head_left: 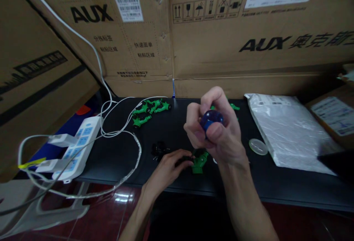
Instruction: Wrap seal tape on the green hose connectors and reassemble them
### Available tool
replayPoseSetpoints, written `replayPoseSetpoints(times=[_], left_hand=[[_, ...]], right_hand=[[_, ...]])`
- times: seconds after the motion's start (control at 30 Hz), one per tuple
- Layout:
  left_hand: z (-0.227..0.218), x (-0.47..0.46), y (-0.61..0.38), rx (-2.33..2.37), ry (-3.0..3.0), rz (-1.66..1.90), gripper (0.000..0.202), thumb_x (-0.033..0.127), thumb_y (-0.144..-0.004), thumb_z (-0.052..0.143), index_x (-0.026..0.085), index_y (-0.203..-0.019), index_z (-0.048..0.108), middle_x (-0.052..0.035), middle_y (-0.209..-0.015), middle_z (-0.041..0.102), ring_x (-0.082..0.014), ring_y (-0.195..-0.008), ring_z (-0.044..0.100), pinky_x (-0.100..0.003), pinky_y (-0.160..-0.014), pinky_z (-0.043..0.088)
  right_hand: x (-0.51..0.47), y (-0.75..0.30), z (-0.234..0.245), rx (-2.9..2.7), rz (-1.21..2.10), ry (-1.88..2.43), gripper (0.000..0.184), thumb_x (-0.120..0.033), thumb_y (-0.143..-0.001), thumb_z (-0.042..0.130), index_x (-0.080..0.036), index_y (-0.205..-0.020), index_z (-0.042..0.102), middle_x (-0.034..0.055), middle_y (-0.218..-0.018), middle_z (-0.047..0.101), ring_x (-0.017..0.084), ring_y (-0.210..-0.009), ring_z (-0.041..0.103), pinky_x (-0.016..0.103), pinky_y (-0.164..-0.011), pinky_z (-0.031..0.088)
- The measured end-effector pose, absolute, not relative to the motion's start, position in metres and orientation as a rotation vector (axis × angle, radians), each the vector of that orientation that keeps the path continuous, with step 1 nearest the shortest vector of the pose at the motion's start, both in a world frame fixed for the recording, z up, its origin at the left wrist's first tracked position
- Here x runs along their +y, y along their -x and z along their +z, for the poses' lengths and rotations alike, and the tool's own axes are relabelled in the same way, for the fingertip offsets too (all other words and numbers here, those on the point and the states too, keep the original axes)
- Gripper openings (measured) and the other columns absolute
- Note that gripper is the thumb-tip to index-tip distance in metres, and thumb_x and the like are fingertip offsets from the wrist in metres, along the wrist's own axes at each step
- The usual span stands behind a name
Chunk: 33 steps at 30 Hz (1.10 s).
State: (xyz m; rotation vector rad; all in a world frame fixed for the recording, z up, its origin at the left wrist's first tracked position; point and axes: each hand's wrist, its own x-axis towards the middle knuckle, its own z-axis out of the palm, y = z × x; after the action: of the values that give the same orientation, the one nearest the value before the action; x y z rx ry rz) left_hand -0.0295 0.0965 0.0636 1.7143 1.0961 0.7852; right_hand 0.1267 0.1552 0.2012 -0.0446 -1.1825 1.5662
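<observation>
My right hand (218, 123) is closed around the blue handle of a screwdriver (212, 117), held upright with its butt end toward me. The shaft points down toward a green Y-shaped plastic fitting (198, 165) on the black table; whether the tip touches it is hard to see. Thumb and fingers of my left hand (174, 165) pinch a dark part at the fitting's left side. Small black parts (159, 150) lie in a heap just beyond my left hand. More green fittings (151, 110) are piled at the back of the table, and others are partly hidden behind my right hand.
Large cardboard boxes (143, 64) wall off the back and left. A white power strip (80, 147) with plugs and looping white cables (138, 156) occupies the left side. At right lie a white plastic-wrapped package (293, 134) and a round clear disc (258, 146) on the black table (121, 163).
</observation>
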Motion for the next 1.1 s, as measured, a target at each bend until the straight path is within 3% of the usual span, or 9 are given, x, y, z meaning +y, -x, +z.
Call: replayPoseSetpoints(times=[0.1, 0.2, 0.37, 0.5, 0.63, 0.77, 0.87, 0.97, 1.1], left_hand=[[0.064, 0.096, 0.029, 1.091, -1.692, 0.783, 0.016, 0.025, -0.1, 0.069, 0.024, -0.115, 0.075, -0.0007, -0.114, 0.078, -0.0184, -0.105, 0.072, -0.026, -0.096, 0.051], [0.067, 0.096, 0.029, 1.097, -1.673, 0.775, 0.017, 0.024, -0.1, 0.069, 0.024, -0.116, 0.075, -0.0002, -0.114, 0.077, -0.0177, -0.101, 0.071, -0.025, -0.092, 0.05], [0.071, 0.094, 0.028, 1.18, -1.673, 0.729, 0.02, 0.024, -0.099, 0.069, 0.024, -0.118, 0.075, -0.0003, -0.11, 0.078, -0.0169, -0.087, 0.069, -0.026, -0.082, 0.05], [0.071, 0.095, 0.028, 1.192, -1.695, 0.732, 0.017, 0.024, -0.099, 0.069, 0.022, -0.115, 0.075, -0.0016, -0.109, 0.078, -0.0185, -0.091, 0.07, -0.027, -0.086, 0.051], [0.07, 0.095, 0.028, 1.192, -1.704, 0.747, 0.016, 0.023, -0.099, 0.068, 0.022, -0.113, 0.075, -0.0026, -0.111, 0.078, -0.0207, -0.096, 0.071, -0.028, -0.089, 0.052], [0.068, 0.094, 0.027, 1.178, -1.726, 0.79, 0.019, 0.022, -0.101, 0.064, 0.023, -0.115, 0.076, -0.0037, -0.111, 0.077, -0.0221, -0.099, 0.07, -0.031, -0.093, 0.053], [0.068, 0.094, 0.027, 1.183, -1.702, 0.764, 0.017, 0.02, -0.099, 0.065, 0.022, -0.112, 0.076, -0.0023, -0.103, 0.077, -0.0194, -0.088, 0.068, -0.028, -0.084, 0.052], [0.069, 0.094, 0.027, 1.169, -1.662, 0.745, 0.018, 0.018, -0.098, 0.065, 0.022, -0.113, 0.075, -0.0007, -0.101, 0.076, -0.0163, -0.079, 0.065, -0.025, -0.075, 0.05], [0.068, 0.095, 0.026, 1.164, -1.669, 0.759, 0.02, 0.017, -0.099, 0.063, 0.023, -0.114, 0.075, -0.0007, -0.1, 0.076, -0.0162, -0.079, 0.064, -0.025, -0.074, 0.048]], right_hand=[[0.158, -0.126, 0.198, -1.248, 1.525, 0.001, 0.014, -0.036, -0.103, 0.065, -0.024, -0.101, 0.06, -0.0031, -0.08, 0.059, 0.007, -0.051, 0.047, 0.018, -0.046, 0.039], [0.161, -0.126, 0.198, -1.319, 1.592, -0.014, 0.032, -0.044, -0.109, 0.05, -0.018, -0.102, 0.068, -0.0006, -0.076, 0.056, 0.009, -0.058, 0.048, 0.022, -0.052, 0.042], [0.157, -0.121, 0.196, -1.208, 1.555, 0.007, 0.024, -0.026, -0.094, 0.078, -0.025, -0.111, 0.061, -0.0047, -0.083, 0.059, 0.006, -0.057, 0.048, 0.017, -0.05, 0.043], [0.156, -0.12, 0.198, -1.255, 1.585, -0.002, 0.011, -0.032, -0.102, 0.066, -0.022, -0.105, 0.062, -0.0012, -0.085, 0.061, 0.009, -0.06, 0.054, 0.021, -0.053, 0.047], [0.157, -0.12, 0.199, -1.285, 1.688, -0.054, 0.032, -0.046, -0.106, 0.057, -0.016, -0.108, 0.069, -0.0004, -0.077, 0.058, 0.009, -0.058, 0.047, 0.021, -0.05, 0.04], [0.156, -0.117, 0.196, -1.232, 1.59, -0.038, 0.033, -0.018, -0.088, 0.083, -0.026, -0.109, 0.06, -0.0048, -0.084, 0.062, 0.008, -0.06, 0.054, 0.017, -0.053, 0.045], [0.155, -0.118, 0.197, -1.315, 1.592, 0.013, 0.01, -0.028, -0.1, 0.068, -0.024, -0.109, 0.065, -0.0015, -0.086, 0.061, 0.009, -0.06, 0.056, 0.02, -0.051, 0.047], [0.154, -0.118, 0.199, -1.357, 1.63, 0.072, 0.025, -0.042, -0.104, 0.061, -0.021, -0.114, 0.069, -0.0005, -0.081, 0.06, 0.01, -0.06, 0.054, 0.021, -0.051, 0.045], [0.153, -0.115, 0.198, -1.256, 1.517, -0.004, 0.029, -0.019, -0.094, 0.077, -0.027, -0.114, 0.059, -0.0049, -0.084, 0.063, 0.007, -0.059, 0.055, 0.017, -0.052, 0.047]])
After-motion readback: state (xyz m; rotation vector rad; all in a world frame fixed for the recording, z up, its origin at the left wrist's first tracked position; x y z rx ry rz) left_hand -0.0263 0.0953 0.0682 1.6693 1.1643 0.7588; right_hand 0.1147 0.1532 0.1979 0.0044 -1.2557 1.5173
